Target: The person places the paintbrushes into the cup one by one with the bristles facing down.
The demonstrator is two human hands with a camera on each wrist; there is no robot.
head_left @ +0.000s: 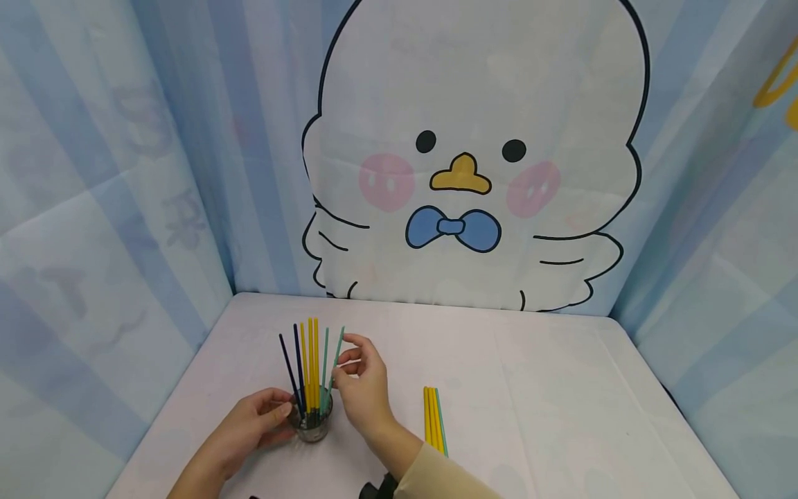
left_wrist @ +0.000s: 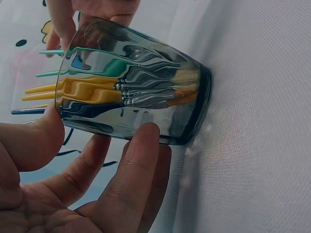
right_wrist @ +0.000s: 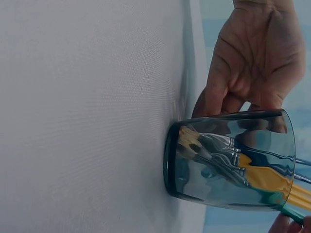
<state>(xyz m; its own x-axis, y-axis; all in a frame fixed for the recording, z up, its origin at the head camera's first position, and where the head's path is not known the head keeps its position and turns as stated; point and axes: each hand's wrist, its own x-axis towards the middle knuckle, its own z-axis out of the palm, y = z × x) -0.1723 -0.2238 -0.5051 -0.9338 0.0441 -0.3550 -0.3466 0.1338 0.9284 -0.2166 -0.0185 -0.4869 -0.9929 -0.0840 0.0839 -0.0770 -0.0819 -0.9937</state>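
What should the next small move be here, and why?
Probably the right hand should let go of the green brush it pinches: its lower part is inside the glass, which the left hand holds, and other handles lie on the table.

Cup (right_wrist: pixel 221 190): smooth, glossy, see-through; glass or clear plastic, cannot tell. Brush handles (head_left: pixel 310 360): smooth, low sheen, painted look. Ferrules (left_wrist: pixel 143 100): shiny metal. Bristles (left_wrist: pixel 187 76): hairlike, matt. Surface (head_left: pixel 548 416): matt cloth, fine woven texture. Backdrop (head_left: pixel 461 274): printed cloth, softly creased. Sleeve (head_left: pixel 439 477): smooth matt cloth.
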